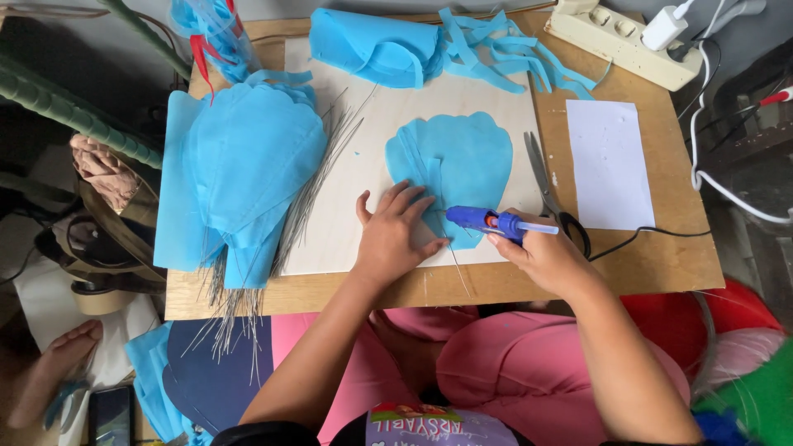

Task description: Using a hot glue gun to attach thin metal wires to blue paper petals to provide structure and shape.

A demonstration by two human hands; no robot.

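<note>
A scalloped blue foam petal [462, 157] lies on a pale wooden board [363, 165] atop a low table. My left hand [395, 235] presses flat on the petal's lower left edge, fingers spread. My right hand [541, 256] grips a blue hot glue gun [487, 221], whose nozzle points left at the petal's base close to my left fingertips. A thin grey wire [457, 268] runs down from the petal's base.
A pile of blue petals [248, 165] and a bundle of grey wires [310, 190] lie at the left. Blue foam scraps [496, 49] sit at the back. Scissors [545, 186], white paper [610, 161] and a power strip [628, 37] lie to the right.
</note>
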